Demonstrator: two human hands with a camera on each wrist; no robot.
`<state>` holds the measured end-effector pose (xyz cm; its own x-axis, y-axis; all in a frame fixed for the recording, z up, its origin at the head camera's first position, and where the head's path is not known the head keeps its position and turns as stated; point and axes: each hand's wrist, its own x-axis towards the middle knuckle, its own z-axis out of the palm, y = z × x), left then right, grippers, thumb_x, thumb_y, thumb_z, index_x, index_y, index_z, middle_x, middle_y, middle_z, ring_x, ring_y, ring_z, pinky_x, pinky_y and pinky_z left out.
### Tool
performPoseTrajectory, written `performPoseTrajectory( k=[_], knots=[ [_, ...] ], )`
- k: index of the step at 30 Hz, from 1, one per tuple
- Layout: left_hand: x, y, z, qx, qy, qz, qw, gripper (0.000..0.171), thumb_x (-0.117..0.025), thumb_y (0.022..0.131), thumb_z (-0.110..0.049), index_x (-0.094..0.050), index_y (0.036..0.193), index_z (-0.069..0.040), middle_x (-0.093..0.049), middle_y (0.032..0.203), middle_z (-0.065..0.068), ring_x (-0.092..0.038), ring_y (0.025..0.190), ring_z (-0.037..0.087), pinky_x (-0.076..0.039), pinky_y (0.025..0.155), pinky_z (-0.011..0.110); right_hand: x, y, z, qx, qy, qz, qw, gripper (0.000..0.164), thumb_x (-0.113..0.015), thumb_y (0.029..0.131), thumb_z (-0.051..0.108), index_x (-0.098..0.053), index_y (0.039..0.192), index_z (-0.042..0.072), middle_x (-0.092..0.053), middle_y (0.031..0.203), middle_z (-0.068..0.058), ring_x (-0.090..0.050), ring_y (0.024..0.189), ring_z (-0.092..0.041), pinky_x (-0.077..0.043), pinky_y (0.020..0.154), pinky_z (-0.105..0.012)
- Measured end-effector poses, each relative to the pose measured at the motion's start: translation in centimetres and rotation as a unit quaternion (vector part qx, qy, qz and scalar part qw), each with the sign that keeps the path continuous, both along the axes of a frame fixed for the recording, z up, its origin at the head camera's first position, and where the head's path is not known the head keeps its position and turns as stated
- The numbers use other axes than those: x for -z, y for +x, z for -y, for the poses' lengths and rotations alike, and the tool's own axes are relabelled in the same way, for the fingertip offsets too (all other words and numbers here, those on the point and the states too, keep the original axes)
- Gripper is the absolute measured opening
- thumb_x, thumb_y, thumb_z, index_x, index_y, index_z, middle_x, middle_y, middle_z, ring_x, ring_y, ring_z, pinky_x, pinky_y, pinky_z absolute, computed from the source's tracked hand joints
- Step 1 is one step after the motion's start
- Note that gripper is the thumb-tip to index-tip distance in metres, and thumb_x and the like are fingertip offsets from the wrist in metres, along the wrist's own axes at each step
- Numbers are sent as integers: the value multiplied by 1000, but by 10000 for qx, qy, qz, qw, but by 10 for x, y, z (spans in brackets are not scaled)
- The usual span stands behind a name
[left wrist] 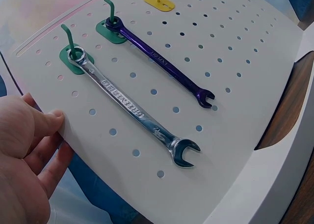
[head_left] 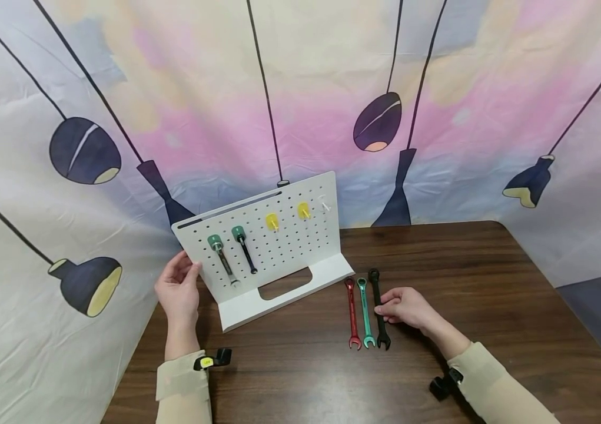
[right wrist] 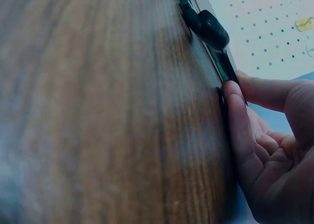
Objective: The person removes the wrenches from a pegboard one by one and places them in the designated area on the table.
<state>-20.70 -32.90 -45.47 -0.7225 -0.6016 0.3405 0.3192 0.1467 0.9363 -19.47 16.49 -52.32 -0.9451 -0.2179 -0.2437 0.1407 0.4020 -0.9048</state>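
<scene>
My left hand (head_left: 178,288) pinches the left edge of a white pegboard (head_left: 279,253), thumb in front and fingers behind. On the board, a silver wrench (left wrist: 127,106) and a dark purple wrench (left wrist: 164,62) hang from green hooks (head_left: 215,242). Over on the right, my right hand (head_left: 405,307) pinches a black wrench (head_left: 378,294) by its shaft, thumb against fingers. Beside that wrench lie a green wrench (head_left: 365,312) and a red wrench (head_left: 352,312), their open ends toward me. In the right wrist view the black wrench's near end (right wrist: 212,31) stands low over the wood.
Two yellow hooks (head_left: 272,222) and a clear hook (head_left: 324,203) sit on the board's right half, with nothing hanging from them. The board stands on a brown wooden table (head_left: 300,377). A printed cloth (head_left: 321,118) hangs behind the table.
</scene>
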Motion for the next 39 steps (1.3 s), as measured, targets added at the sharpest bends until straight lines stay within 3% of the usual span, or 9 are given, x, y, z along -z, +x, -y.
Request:
performPoseTrajectory(
  k=[21,32,39],
  knots=[
    [2,0,0,-22,-4,34,10000,34,-78,97,2,-78,128,-9,-71,102,0,-66,92,14,-56,81,16,0,-2,2,175,-73,243,9995,32,-86,91,10,-67,110,-7,-74,83,-9,-72,73,-19,-63,67,-33],
    [2,0,2,-58,21,-25,10000,34,-78,96,4,-78,127,-8,-71,102,0,-66,91,14,-55,81,16,-4,1,6,237,161,32,9996,29,-87,89,8,-71,108,-6,-75,81,-8,-73,72,-19,-63,67,-34],
    [2,1,1,-62,-64,49,9999,35,-77,96,3,-78,129,-10,-71,103,-1,-66,93,14,-55,81,16,-7,3,7,305,602,-173,9976,28,-89,87,13,-73,104,-3,-75,80,-6,-72,71,-19,-64,66,-35]
  ],
)
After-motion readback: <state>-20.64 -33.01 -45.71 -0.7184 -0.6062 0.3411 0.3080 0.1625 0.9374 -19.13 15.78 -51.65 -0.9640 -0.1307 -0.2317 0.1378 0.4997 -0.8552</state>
